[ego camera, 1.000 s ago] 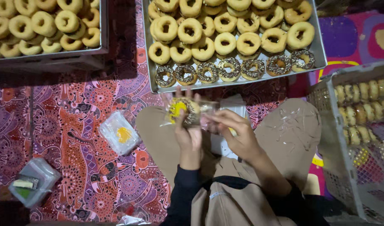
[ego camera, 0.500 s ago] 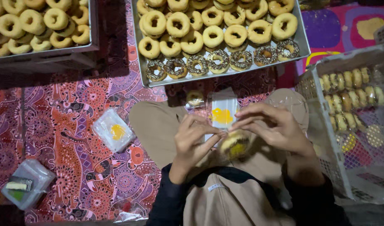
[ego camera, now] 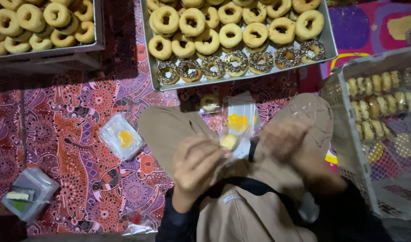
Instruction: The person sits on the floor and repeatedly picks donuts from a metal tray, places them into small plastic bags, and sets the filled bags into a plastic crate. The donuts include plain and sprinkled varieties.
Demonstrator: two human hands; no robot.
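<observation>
**Wrapped doughnut held over the lap**

A doughnut in a clear bag [ego camera: 230,142] is gripped above the lap by the left hand [ego camera: 197,166]. The bag's other side is met by the blurred right hand [ego camera: 284,142]; its grasp cannot be told. A tray of doughnuts [ego camera: 330,39] lies beyond, a bagged stack [ego camera: 120,136] to the left.

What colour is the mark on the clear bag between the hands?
Yellow, on the clear plastic bag; the head view shows it, between the left hand and right hand.
</observation>
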